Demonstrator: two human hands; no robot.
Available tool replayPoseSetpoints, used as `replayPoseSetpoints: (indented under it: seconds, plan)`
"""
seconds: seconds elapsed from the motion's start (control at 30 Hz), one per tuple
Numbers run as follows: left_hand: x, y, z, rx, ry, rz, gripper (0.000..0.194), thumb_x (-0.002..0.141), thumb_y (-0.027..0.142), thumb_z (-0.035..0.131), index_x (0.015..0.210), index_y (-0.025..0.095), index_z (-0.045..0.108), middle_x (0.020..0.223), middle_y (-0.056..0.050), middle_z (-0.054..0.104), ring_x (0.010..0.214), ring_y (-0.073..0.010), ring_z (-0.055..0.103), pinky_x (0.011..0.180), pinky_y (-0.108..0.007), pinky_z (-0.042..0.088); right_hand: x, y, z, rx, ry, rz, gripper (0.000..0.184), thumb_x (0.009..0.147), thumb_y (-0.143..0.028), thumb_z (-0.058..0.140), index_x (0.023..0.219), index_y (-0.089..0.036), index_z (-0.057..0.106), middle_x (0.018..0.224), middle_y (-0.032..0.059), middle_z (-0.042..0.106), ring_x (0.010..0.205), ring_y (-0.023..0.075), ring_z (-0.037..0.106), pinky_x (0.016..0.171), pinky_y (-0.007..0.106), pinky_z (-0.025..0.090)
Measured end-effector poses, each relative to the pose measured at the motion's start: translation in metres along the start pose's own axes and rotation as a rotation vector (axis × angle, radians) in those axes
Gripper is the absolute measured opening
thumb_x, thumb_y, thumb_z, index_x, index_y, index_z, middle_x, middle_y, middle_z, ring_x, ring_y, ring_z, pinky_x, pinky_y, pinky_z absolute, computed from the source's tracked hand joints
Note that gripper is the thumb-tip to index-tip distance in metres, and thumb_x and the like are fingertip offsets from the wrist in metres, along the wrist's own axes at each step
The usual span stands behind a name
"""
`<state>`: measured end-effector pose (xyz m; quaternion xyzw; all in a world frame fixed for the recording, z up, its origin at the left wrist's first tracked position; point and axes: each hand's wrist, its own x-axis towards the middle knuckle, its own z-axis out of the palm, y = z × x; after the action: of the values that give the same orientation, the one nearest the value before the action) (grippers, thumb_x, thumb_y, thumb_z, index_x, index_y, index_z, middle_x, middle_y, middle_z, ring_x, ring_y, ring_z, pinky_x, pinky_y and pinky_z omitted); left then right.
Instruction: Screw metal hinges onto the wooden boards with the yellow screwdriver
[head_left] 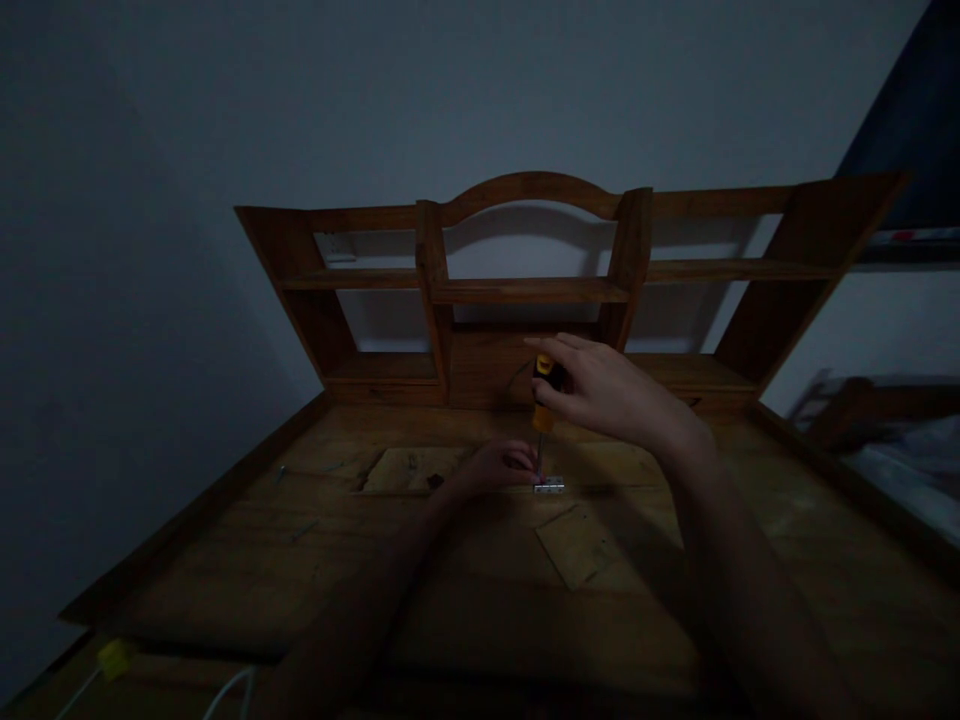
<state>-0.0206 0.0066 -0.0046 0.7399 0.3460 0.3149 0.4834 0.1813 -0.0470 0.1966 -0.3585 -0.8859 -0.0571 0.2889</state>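
My right hand (600, 390) is closed round the yellow and black handle of a screwdriver (544, 415), which stands nearly upright with its shaft pointing down. The shaft's lower end reaches a small silver hinge (550, 485) lying on the wooden desktop. Beside the tip, my left hand (504, 464) pinches low at the hinge's left end. Whatever sits between those fingertips is too small and dark to make out. A pale wooden strip (409, 468) lies behind and left of my left hand.
A wooden shelf unit (529, 290) rises along the back of the desk (465, 590). Near the hinge lies a square wooden piece (574, 548). Thin metal items, one a screw-like piece (281, 474), lie at left. A yellow object (114, 658) and white cable (232, 688) are at front left.
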Motion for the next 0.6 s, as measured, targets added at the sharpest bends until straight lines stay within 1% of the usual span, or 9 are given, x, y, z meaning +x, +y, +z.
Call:
replayPoseSetpoints:
  seconds: [0.07, 0.17, 0.27, 0.33, 0.37, 0.47, 0.53, 0.6]
  plan:
    - [-0.0007, 0.0010, -0.0004, -0.015, -0.017, -0.017, 0.038, 0.072, 0.043, 0.083, 0.096, 0.017, 0.072, 0.092, -0.005, 0.078, 0.091, -0.0196, 0.072, 0.084, -0.029, 0.052, -0.0002, 0.0020, -0.0013, 0.041, -0.012, -0.032, 0.051, 0.094, -0.029, 0.053, 0.143, -0.019, 0.052, 0.138, 0.0105, 0.060, 0.121, 0.0272, 0.060, 0.105, 0.043, 0.044]
    - [-0.0015, 0.0043, -0.0008, 0.003, -0.022, -0.032, 0.042, 0.072, 0.044, 0.083, 0.100, 0.016, 0.071, 0.093, -0.006, 0.078, 0.091, -0.0200, 0.073, 0.083, -0.028, 0.052, 0.0011, 0.0045, -0.0013, 0.049, -0.012, -0.036, 0.045, 0.096, -0.030, 0.052, 0.139, -0.020, 0.055, 0.130, 0.0097, 0.065, 0.114, 0.0255, 0.063, 0.100, 0.040, 0.047]
    - [-0.0019, 0.0069, -0.0005, -0.005, -0.019, -0.021, 0.043, 0.072, 0.045, 0.083, 0.100, 0.015, 0.071, 0.093, -0.007, 0.078, 0.091, -0.0203, 0.073, 0.083, -0.028, 0.052, 0.0032, 0.0054, 0.0017, -0.001, 0.001, 0.005, 0.042, 0.098, -0.039, 0.051, 0.135, -0.020, 0.059, 0.121, 0.0107, 0.067, 0.107, 0.0260, 0.065, 0.095, 0.040, 0.049]
    - [-0.0021, 0.0075, -0.0002, -0.006, -0.017, -0.018, 0.040, 0.072, 0.044, 0.083, 0.098, 0.015, 0.071, 0.092, -0.006, 0.078, 0.090, -0.0200, 0.073, 0.083, -0.027, 0.051, 0.0042, 0.0062, 0.0039, -0.030, 0.011, 0.031, 0.047, 0.098, -0.043, 0.051, 0.138, -0.019, 0.057, 0.124, 0.0125, 0.065, 0.108, 0.0277, 0.064, 0.096, 0.042, 0.048]
    - [-0.0021, 0.0075, 0.0000, -0.005, -0.016, -0.017, 0.039, 0.072, 0.044, 0.083, 0.097, 0.015, 0.072, 0.092, -0.006, 0.078, 0.090, -0.0198, 0.073, 0.083, -0.027, 0.051, 0.0044, 0.0068, 0.0045, -0.037, 0.011, 0.034, 0.050, 0.098, -0.042, 0.051, 0.141, -0.017, 0.054, 0.127, 0.0134, 0.064, 0.110, 0.0285, 0.063, 0.097, 0.043, 0.048]
    - [-0.0022, 0.0069, 0.0004, -0.009, -0.016, -0.009, 0.038, 0.072, 0.043, 0.083, 0.095, 0.015, 0.071, 0.092, -0.007, 0.078, 0.088, -0.0193, 0.073, 0.082, -0.027, 0.052, 0.0048, 0.0092, 0.0039, -0.026, 0.004, 0.012, 0.054, 0.095, -0.032, 0.051, 0.146, -0.012, 0.049, 0.131, 0.0140, 0.063, 0.115, 0.0284, 0.061, 0.100, 0.042, 0.046]
    - [-0.0023, 0.0063, 0.0008, -0.011, -0.013, -0.007, 0.037, 0.072, 0.043, 0.083, 0.095, 0.015, 0.071, 0.093, -0.007, 0.078, 0.089, -0.0193, 0.073, 0.082, -0.027, 0.052, 0.0047, 0.0099, 0.0024, -0.011, 0.002, -0.001, 0.051, 0.095, -0.029, 0.051, 0.144, -0.012, 0.051, 0.129, 0.0130, 0.064, 0.114, 0.0269, 0.062, 0.100, 0.040, 0.046]
    - [-0.0023, 0.0058, 0.0013, -0.010, -0.004, -0.016, 0.037, 0.072, 0.043, 0.083, 0.094, 0.015, 0.071, 0.093, -0.006, 0.078, 0.090, -0.0195, 0.073, 0.083, -0.027, 0.052, 0.0046, 0.0096, 0.0015, -0.007, 0.007, -0.005, 0.046, 0.097, -0.032, 0.051, 0.140, -0.016, 0.056, 0.123, 0.0117, 0.066, 0.109, 0.0256, 0.064, 0.097, 0.038, 0.048]
